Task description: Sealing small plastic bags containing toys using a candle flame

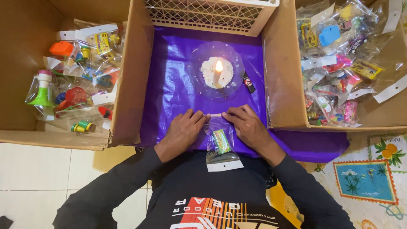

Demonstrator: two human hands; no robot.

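Note:
My left hand [183, 129] and my right hand [247, 126] rest on a purple sheet [169, 85], fingertips pinching the far edge of a small clear plastic bag [220, 142]. The bag lies between my hands, holds a small green toy [221, 141] and has a white card header [225, 166] at its near end over my lap. Just beyond my hands a lit candle [218, 73] stands in a pool of white wax on a clear glass plate [195, 76]. A small black lighter [249, 82] lies right of the plate.
A cardboard box [17, 63] on the left holds several bagged toys [80, 80]. Another cardboard box [282, 72] on the right holds many more bagged toys [339, 68]. A white lattice crate [203, 15] stands behind the candle. A colourful mat [369, 178] lies at lower right.

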